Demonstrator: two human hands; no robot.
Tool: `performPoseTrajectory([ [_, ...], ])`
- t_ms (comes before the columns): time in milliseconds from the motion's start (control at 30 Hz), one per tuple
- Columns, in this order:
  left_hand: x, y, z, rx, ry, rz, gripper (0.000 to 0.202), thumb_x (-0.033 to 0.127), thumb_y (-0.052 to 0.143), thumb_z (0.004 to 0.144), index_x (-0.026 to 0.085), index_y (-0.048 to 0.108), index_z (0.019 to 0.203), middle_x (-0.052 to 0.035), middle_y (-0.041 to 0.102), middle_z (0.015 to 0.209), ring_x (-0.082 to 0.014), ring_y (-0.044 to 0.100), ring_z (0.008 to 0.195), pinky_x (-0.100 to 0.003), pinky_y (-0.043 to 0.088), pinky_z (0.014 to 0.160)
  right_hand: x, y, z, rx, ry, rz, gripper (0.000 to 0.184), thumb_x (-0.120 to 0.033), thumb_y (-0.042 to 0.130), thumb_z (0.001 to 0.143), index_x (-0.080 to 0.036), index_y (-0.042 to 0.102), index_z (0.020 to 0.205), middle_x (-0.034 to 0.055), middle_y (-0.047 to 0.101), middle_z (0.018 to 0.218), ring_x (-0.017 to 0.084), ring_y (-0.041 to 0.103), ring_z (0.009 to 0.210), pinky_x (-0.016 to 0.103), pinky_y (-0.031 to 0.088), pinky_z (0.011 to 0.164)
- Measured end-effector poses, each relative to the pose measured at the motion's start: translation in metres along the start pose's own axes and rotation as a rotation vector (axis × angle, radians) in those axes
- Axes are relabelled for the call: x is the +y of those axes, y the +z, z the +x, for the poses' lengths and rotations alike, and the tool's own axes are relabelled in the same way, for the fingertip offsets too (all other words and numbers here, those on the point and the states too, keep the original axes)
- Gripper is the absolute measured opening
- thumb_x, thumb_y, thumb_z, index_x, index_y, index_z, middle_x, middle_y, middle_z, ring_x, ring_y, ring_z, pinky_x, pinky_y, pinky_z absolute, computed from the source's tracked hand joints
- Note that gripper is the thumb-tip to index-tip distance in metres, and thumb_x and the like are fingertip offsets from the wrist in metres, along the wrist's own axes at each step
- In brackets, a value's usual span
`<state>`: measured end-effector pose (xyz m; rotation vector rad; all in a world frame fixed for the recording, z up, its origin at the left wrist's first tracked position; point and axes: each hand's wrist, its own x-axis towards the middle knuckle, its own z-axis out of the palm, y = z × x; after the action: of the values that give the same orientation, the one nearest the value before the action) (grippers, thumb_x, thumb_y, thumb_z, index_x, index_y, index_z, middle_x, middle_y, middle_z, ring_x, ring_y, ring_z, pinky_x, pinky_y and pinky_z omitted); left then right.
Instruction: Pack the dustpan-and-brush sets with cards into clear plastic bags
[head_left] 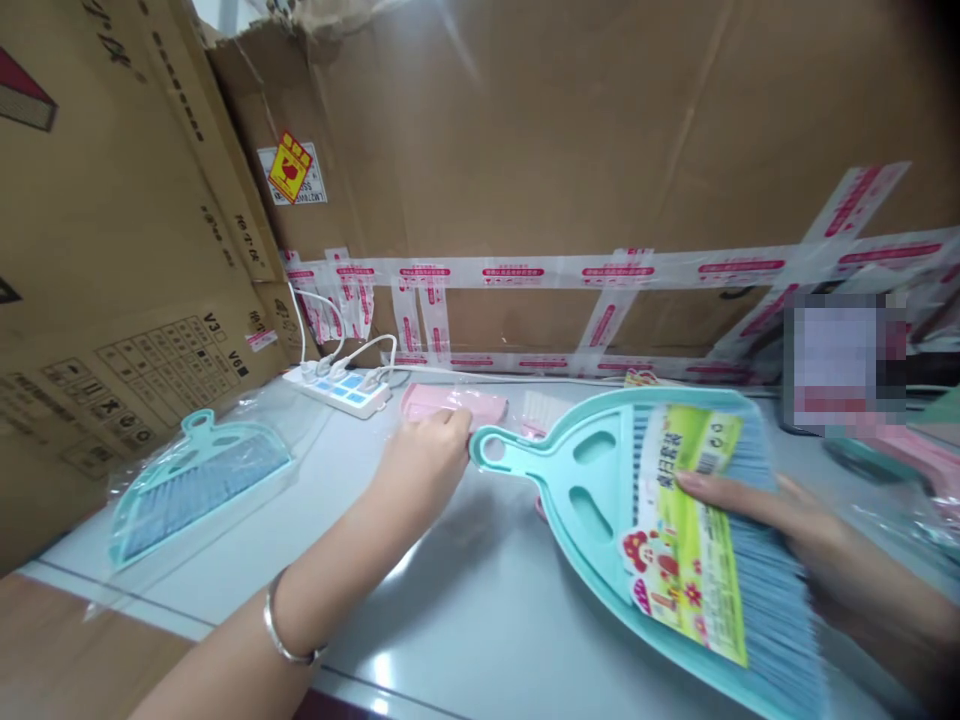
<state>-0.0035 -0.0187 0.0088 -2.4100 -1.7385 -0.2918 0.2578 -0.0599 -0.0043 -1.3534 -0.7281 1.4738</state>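
A turquoise dustpan and brush set [592,510], with the brush nested in the pan, is held tilted above the table. A yellow-green printed label [701,560] lies across the blue bristles [780,590]. My right hand [787,530] grips the set from the bristle side, thumb on the label and the other fingers hidden behind. At the opposite end, my left hand [431,455] is closed with its fingertips at the tip of the looped handle [491,450]. Behind that hand, a pink piece in clear plastic [487,408] lies on the table.
Another turquoise dustpan set [202,485] in clear plastic lies at the left. A white power strip [341,390] with plugged-in cords sits at the back. Large cardboard boxes [510,130] wall the table's far and left sides. Pink wrapped items [915,455] lie at the right.
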Motion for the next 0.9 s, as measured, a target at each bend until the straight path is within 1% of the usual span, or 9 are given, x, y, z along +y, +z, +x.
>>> performPoseTrajectory([
  [67,-0.001,-0.002,0.003,-0.024,-0.063,-0.047,0.012,0.015,0.047,0.084,0.016,0.057,0.077,-0.0072,0.066,0.073,-0.0217,0.063,0.067,-0.027,0.038,0.053,0.002,-0.002,0.003,-0.071,0.101,-0.087,0.029,-0.027,0.085,0.048,-0.017,0.066,0.068,0.0118,0.068,0.058,0.027,0.062,0.041,0.031,0.051,0.033],
  [167,-0.003,-0.002,0.005,0.037,-0.079,-0.113,0.014,0.017,0.046,0.084,0.017,0.055,0.073,-0.0041,0.063,0.064,-0.0176,0.06,0.059,-0.026,0.037,0.051,0.005,-0.003,0.005,-0.056,0.151,-0.096,0.038,-0.028,0.085,0.049,-0.016,0.069,0.081,0.0129,0.071,0.071,0.03,0.066,0.052,0.035,0.056,0.043],
  [267,0.003,0.005,0.001,0.133,0.05,-0.175,0.015,0.019,0.047,0.083,0.017,0.053,0.07,-0.0012,0.061,0.058,-0.0133,0.054,0.05,-0.024,0.035,0.048,0.01,0.006,0.003,-0.029,0.163,-0.04,0.05,-0.029,0.085,0.052,-0.016,0.068,0.097,0.0134,0.072,0.082,0.03,0.069,0.061,0.035,0.058,0.051],
  [367,0.017,0.017,-0.006,0.218,0.213,-0.19,0.018,0.02,0.044,0.085,0.017,0.052,0.069,0.0002,0.058,0.054,-0.0114,0.051,0.046,-0.023,0.032,0.045,0.017,0.018,0.003,-0.058,0.158,0.067,0.051,-0.029,0.083,0.057,-0.017,0.067,0.103,0.0121,0.072,0.09,0.03,0.07,0.073,0.036,0.06,0.061],
  [433,0.026,0.022,-0.01,0.262,0.285,-0.176,0.021,0.021,0.041,0.087,0.017,0.052,0.069,0.0007,0.057,0.053,-0.0109,0.049,0.044,-0.023,0.03,0.043,0.022,0.023,0.004,-0.081,0.15,0.128,0.049,-0.028,0.082,0.06,-0.018,0.066,0.106,0.0108,0.071,0.098,0.029,0.069,0.081,0.035,0.06,0.067],
  [600,0.033,0.022,-0.013,0.374,0.348,-0.156,0.026,0.021,0.037,0.092,0.016,0.053,0.072,0.0002,0.059,0.056,-0.0096,0.05,0.044,-0.023,0.031,0.042,0.033,0.032,0.002,-0.161,0.135,0.19,0.049,-0.023,0.079,0.065,-0.017,0.063,0.111,0.0091,0.07,0.104,0.026,0.068,0.089,0.032,0.059,0.074],
  [700,0.034,0.019,-0.014,0.447,0.367,-0.145,0.026,0.019,0.036,0.093,0.017,0.053,0.073,0.0001,0.06,0.058,-0.0088,0.052,0.047,-0.023,0.032,0.042,0.038,0.037,-0.002,-0.235,0.176,0.196,0.049,-0.025,0.078,0.068,-0.016,0.062,0.113,0.009,0.069,0.105,0.025,0.068,0.09,0.033,0.058,0.078],
  [767,0.036,0.019,-0.016,0.467,0.417,-0.143,0.025,0.018,0.038,0.093,0.017,0.052,0.072,0.0006,0.059,0.058,-0.0085,0.051,0.048,-0.023,0.031,0.041,0.042,0.04,-0.004,-0.274,0.197,0.201,0.047,-0.026,0.076,0.071,-0.016,0.061,0.114,0.0083,0.069,0.106,0.024,0.067,0.092,0.033,0.057,0.08],
  [900,0.043,0.023,-0.021,0.509,0.545,-0.147,0.022,0.014,0.042,0.089,0.018,0.049,0.068,0.0025,0.054,0.056,-0.0082,0.046,0.044,-0.027,0.027,0.039,0.049,0.041,-0.003,-0.254,0.171,0.249,0.044,-0.024,0.075,0.072,-0.018,0.061,0.114,0.0064,0.069,0.106,0.021,0.067,0.093,0.031,0.057,0.081],
])
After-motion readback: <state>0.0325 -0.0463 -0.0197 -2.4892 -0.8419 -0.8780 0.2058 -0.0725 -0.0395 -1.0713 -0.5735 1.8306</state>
